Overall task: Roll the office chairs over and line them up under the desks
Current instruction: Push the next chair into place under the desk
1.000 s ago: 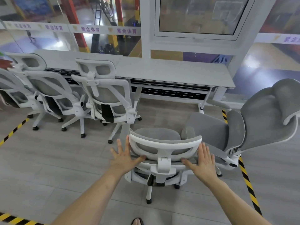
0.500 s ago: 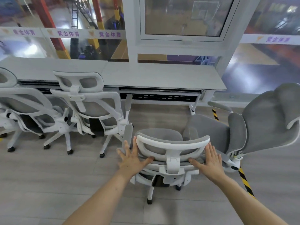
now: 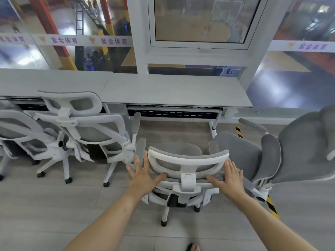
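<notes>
White-framed office chair (image 3: 187,161) stands on the floor facing the worktop (image 3: 174,91), just short of it, between a parked chair (image 3: 87,127) and a sideways grey chair (image 3: 299,151). Left hand (image 3: 143,176) and right hand (image 3: 229,180) press flat, fingers straight, against its headrest.

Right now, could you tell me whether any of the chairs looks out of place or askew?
Yes: the grey chair at far right sits sideways, its seat pointing left rather than toward the desk, and it stands over the striped floor tape.
</notes>
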`<state>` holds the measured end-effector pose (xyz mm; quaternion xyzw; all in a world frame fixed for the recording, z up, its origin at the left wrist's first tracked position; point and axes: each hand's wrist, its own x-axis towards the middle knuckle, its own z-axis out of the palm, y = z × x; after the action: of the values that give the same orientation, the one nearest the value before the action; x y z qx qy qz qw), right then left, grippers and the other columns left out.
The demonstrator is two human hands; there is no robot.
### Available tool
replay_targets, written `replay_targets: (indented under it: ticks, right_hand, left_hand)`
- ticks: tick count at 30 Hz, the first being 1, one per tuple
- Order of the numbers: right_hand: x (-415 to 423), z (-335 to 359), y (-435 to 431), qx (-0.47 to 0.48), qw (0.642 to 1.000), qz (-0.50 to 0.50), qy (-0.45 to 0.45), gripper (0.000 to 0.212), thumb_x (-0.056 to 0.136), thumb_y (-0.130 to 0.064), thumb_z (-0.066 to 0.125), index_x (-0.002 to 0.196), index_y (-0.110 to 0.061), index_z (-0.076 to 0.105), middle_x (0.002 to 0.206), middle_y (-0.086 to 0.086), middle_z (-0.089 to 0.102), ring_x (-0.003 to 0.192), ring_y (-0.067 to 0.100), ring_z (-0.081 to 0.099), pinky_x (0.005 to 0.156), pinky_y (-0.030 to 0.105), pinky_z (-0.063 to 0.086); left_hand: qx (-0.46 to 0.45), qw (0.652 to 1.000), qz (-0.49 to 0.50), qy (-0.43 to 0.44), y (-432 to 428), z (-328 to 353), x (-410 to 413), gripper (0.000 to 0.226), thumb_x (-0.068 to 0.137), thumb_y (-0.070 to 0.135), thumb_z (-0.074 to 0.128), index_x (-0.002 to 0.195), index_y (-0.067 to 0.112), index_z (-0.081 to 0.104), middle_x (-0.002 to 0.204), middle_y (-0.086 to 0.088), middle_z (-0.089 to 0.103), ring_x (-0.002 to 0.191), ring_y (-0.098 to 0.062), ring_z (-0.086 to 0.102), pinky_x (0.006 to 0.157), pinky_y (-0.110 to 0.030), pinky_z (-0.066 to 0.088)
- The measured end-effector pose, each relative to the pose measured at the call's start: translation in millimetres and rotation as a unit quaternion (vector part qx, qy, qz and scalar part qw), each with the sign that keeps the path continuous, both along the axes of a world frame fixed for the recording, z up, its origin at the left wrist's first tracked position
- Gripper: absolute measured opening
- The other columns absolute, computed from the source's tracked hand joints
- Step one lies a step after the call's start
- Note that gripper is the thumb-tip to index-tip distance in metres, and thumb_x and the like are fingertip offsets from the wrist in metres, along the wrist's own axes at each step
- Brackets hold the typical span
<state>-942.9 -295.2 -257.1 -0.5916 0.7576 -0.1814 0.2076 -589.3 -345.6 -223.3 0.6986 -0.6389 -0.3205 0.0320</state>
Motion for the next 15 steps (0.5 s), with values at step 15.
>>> replay_targets:
  ticks: [15]
  right_hand:
    - [-62,-2,-138,0.002,0.998,0.060,-0.012,0.129,0.067,-0.104,0.035,0.163,-0.029,-0.006,0.173,-0.007,-0.001,0.158,0.016,-0.009,0.125,0.054,-0.012]
  left_hand:
    - [-0.003,0.997,0.044,-0.058,-110,2,-60,0.116,0.071,0.101,0.040,0.121,0.058,-0.056,0.170,-0.003,-0.031,0.155,-0.049,-0.018,0.124,-0.067,0.006]
